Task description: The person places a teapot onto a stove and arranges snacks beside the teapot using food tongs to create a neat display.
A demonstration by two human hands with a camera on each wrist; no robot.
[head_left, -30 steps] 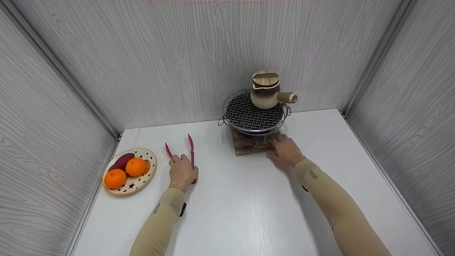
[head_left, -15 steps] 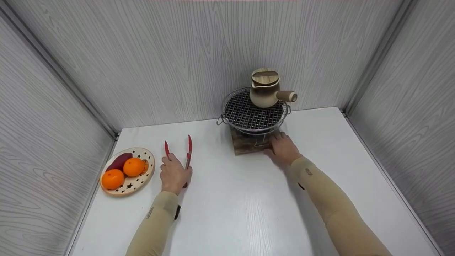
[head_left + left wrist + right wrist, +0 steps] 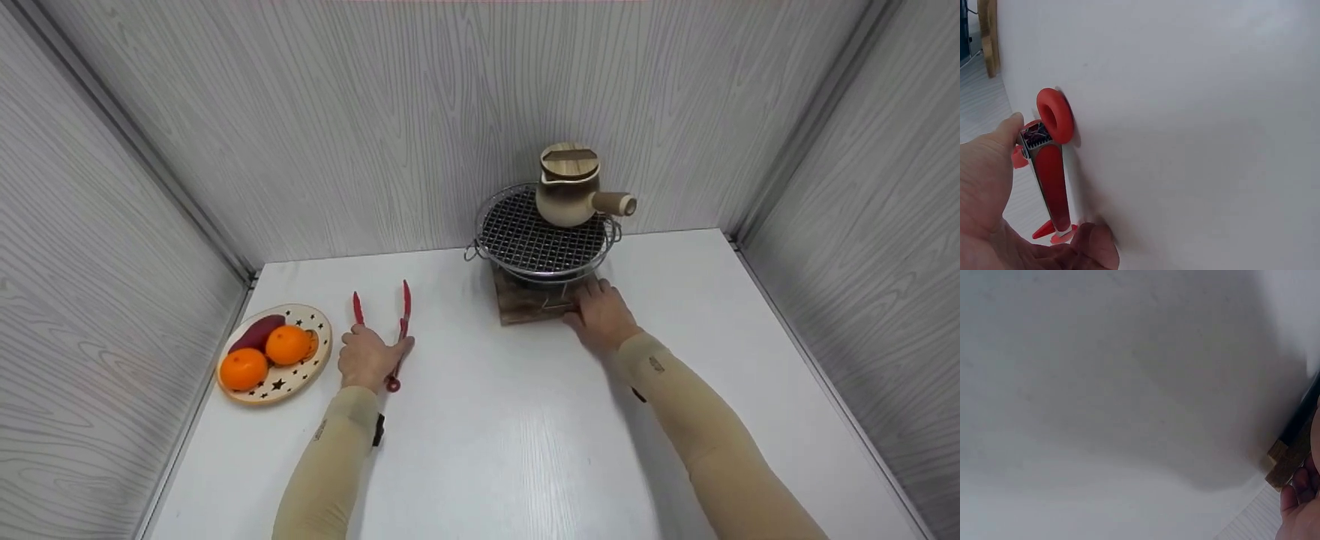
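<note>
My left hand (image 3: 367, 360) is round a pair of red-tipped tongs (image 3: 403, 328), which point away with their arms spread apart. In the left wrist view, the thumb lies along one side of the tongs (image 3: 1053, 180) near the red ring, and the fingers curl at the other side. At the right, my right hand (image 3: 606, 319) grips the right front corner of a wooden base (image 3: 521, 304) under a round wire grill (image 3: 536, 240). The right wrist view shows curled fingers at the end of this wooden base (image 3: 1294, 464); the rest of the hand is cut off.
On the grill stands a brown-and-cream pot (image 3: 566, 202) with a wooden lid and side handle. A star-patterned plate (image 3: 300, 375) at the left holds two oranges (image 3: 289, 345) and a purple sweet potato (image 3: 259, 332). Panel walls (image 3: 360, 135) enclose the white table (image 3: 495, 420).
My left hand has shifted slightly left, its thumb now more spread out. The lower end of the tongs has swung left, showing the red ring. My right hand stays at the wooden base.
</note>
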